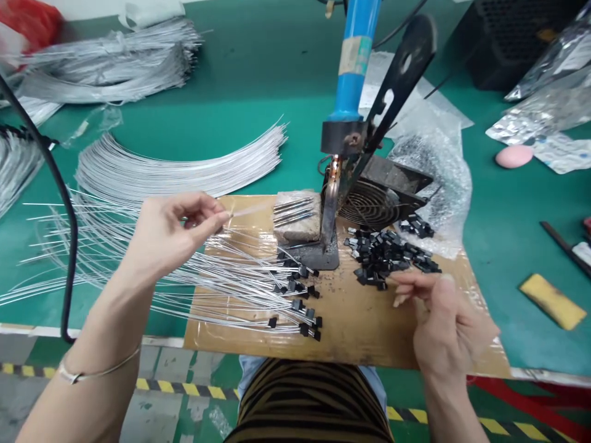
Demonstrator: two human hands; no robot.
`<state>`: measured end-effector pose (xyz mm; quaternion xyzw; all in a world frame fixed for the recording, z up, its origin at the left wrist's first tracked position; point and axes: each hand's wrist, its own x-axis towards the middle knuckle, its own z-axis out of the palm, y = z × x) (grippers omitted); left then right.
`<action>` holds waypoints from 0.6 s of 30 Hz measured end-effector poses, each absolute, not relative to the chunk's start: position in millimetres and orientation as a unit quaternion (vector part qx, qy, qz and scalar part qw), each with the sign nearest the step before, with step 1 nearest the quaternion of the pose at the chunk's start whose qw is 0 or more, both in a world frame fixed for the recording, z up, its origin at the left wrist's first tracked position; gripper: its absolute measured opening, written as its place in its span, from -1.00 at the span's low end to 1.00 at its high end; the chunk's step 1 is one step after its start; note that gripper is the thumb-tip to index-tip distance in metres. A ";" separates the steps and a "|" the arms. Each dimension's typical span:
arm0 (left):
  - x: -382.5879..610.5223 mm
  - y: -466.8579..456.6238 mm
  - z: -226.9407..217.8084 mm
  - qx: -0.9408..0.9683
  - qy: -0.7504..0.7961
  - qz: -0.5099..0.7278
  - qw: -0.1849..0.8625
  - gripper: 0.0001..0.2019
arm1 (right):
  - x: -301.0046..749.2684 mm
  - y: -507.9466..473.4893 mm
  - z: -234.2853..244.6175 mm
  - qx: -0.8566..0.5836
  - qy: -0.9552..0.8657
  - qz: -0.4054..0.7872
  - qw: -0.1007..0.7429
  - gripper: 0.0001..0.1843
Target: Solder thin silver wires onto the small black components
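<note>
My left hand [178, 231] is closed in a pinch, with a thin white wire [252, 210] blurred between thumb and fingertips. The wire points right, toward a pale block [298, 229] with several tinned-looking strands across its top. At the near edge of a pile of small black connectors [383, 252], my right hand [438, 326] has its fingers stretched left and its thumb apart; I see nothing held in it. Below my left hand lie white wires with black connectors [302, 307] on their right ends. A blue-handled soldering iron [353, 67] is fixed tip-down beside the block.
A black fan [369, 206] stands behind the iron, close to bubble wrap [438, 178]. Bundled white wires [184, 169] lie at the back left. A black cable [64, 203] hangs at left. Brown cardboard [360, 326] covers the front; a yellow sponge [553, 301] lies right.
</note>
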<state>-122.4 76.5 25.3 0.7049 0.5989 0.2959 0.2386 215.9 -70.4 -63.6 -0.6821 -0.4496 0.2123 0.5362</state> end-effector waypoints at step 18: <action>-96.5 13.2 12.5 0.733 0.477 0.192 0.445 -0.85 | 164.4 -57.0 -26.8 -0.461 -0.651 0.412 0.441 -0.72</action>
